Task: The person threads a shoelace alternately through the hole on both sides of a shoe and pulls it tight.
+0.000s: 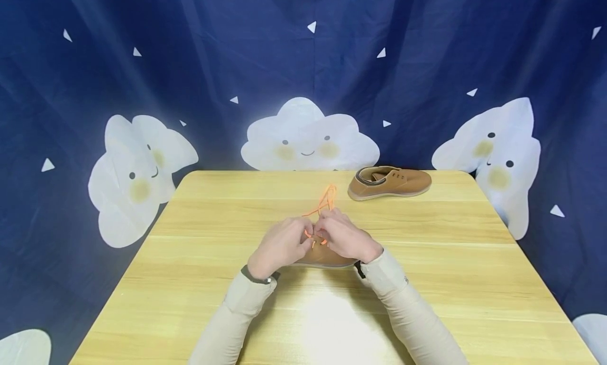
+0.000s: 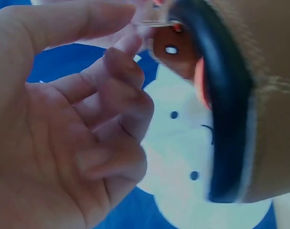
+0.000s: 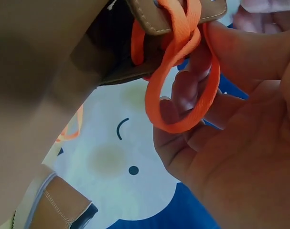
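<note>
Both arms in now, long pale-beige sleeves, left sleeve [image 1: 237, 307] and right sleeve [image 1: 412, 307] slanting inward from the bottom edge! At the cuffs, a dark left wristband [image 1: 255, 277] and a dark right wristband [image 1: 359, 270]. The bare left hand [image 1: 281, 244] angles up and right, the bare right hand [image 1: 345, 236] up and left, backs showing, tips so close you can't tell if they touch. Left wrist view: left thumb [image 2: 82, 21] stretched out, tip pinching near the index, the lower fingers [image 2: 123, 98] curled loosely toward the palm. Right wrist view: right thumb [image 3: 252, 50] pressed in, fingers bent behind!
</note>
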The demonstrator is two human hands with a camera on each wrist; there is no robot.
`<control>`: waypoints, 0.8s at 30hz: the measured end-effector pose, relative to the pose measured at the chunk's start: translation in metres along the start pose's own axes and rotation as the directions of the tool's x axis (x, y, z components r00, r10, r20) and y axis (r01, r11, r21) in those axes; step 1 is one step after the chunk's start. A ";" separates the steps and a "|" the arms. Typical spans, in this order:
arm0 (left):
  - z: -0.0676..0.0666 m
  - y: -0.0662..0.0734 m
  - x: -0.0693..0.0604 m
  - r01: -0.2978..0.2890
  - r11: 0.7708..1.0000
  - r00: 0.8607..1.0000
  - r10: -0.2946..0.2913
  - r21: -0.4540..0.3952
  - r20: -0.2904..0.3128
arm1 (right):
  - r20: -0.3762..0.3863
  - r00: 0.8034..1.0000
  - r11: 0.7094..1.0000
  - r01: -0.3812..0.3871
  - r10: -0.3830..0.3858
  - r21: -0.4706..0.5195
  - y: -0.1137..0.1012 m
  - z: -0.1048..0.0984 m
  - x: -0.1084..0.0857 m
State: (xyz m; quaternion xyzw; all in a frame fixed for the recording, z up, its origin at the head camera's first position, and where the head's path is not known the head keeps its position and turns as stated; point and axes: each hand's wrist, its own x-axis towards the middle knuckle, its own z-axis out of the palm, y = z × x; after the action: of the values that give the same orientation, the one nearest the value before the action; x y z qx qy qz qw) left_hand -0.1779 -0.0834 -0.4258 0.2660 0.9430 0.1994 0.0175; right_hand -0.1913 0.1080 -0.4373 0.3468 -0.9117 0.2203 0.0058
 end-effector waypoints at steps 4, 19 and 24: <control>0.003 0.009 -0.003 0.004 0.994 1.000 -0.002 0.111 -0.016 | 0.012 1.000 1.000 -0.017 0.017 0.001 -0.001 -0.001 0.000; 0.012 0.012 -0.001 0.045 0.991 0.999 -0.046 0.122 0.005 | 0.060 0.991 0.975 -0.127 0.118 0.181 0.028 -0.028 -0.018; 0.013 0.011 -0.002 0.047 0.994 0.999 -0.047 0.103 -0.002 | 0.283 0.911 0.940 -0.333 0.300 0.074 0.043 -0.029 -0.024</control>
State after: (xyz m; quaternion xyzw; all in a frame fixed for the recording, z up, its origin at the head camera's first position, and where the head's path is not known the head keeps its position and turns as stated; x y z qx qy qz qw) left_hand -0.1694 -0.0712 -0.4337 0.2446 0.9579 0.1499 0.0088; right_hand -0.2050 0.1633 -0.4325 0.2205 -0.9332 0.2242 -0.1741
